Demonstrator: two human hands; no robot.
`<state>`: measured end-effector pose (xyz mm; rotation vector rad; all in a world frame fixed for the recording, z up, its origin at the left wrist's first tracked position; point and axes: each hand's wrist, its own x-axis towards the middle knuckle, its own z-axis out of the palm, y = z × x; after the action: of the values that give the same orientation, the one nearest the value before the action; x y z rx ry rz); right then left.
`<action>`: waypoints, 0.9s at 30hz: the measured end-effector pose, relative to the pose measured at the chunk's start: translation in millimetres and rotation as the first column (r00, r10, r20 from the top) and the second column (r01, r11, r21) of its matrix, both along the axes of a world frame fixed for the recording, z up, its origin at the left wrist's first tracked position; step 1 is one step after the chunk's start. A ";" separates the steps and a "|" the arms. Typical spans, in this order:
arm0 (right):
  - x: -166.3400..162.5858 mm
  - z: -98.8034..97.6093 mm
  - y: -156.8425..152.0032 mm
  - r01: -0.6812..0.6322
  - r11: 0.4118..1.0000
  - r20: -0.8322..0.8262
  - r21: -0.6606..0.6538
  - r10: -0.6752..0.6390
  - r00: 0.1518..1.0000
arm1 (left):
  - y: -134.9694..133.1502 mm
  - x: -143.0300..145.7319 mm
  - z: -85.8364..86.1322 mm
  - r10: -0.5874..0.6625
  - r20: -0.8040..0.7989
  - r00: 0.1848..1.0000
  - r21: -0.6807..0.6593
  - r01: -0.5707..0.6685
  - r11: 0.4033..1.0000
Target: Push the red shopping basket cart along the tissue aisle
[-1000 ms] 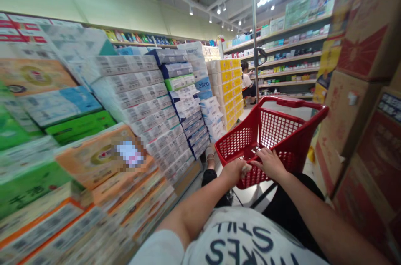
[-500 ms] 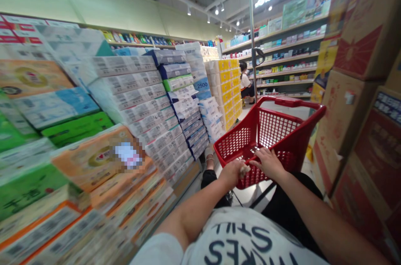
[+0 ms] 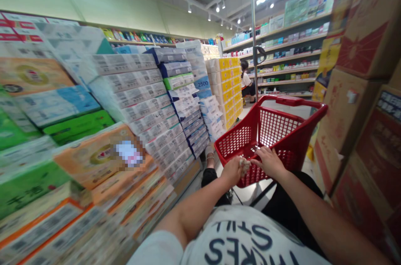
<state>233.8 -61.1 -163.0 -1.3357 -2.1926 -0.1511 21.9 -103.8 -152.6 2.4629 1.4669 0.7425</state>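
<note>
A red plastic shopping cart [image 3: 283, 108] stands in the aisle right in front of me. My left hand [image 3: 233, 170] is closed on the cart's near rim and also pinches a small pale crumpled thing [image 3: 244, 165] that I cannot name. My right hand [image 3: 269, 161] lies on the same rim just to the right, fingers curled over the edge. Both forearms reach forward from my white printed shirt.
Stacked packs of tissue and toilet paper [image 3: 140, 102] line the left side. Tall piles of brown and red cartons [image 3: 360, 89] crowd the right. A steel pole [image 3: 254, 44] rises behind the cart. Far down the aisle a person [image 3: 247, 83] crouches by shelves [image 3: 288, 60].
My left hand has shifted slightly on the rim and the pale crumpled thing shows more between the two hands. The cart and surroundings stay nearly where they were.
</note>
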 end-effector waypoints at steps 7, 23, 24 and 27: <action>-0.8 0.7 -1.2 0.008 1.000 -0.006 -0.002 -0.008 1.000 | -0.9 -2.6 -1.0 -0.110 -0.062 0.992 0.027 0.112 0.993; -0.4 1.0 -0.9 -0.009 1.000 -0.020 -0.017 0.008 1.000 | 1.2 -4.3 2.8 0.047 0.078 0.996 -0.027 -0.045 0.999; -0.3 0.8 -0.8 -0.010 1.000 -0.020 -0.016 0.009 1.000 | 2.4 -4.2 1.6 0.057 0.104 0.993 -0.032 -0.054 0.998; -0.2 -0.1 -0.8 -0.012 1.000 -0.014 -0.012 0.012 1.000 | 2.8 -6.2 -0.8 -0.020 0.049 0.999 -0.006 0.021 1.000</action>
<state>233.6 -61.8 -163.1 -1.3265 -2.1924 -0.1233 15.7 -100.9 -153.4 2.4334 1.4225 0.7862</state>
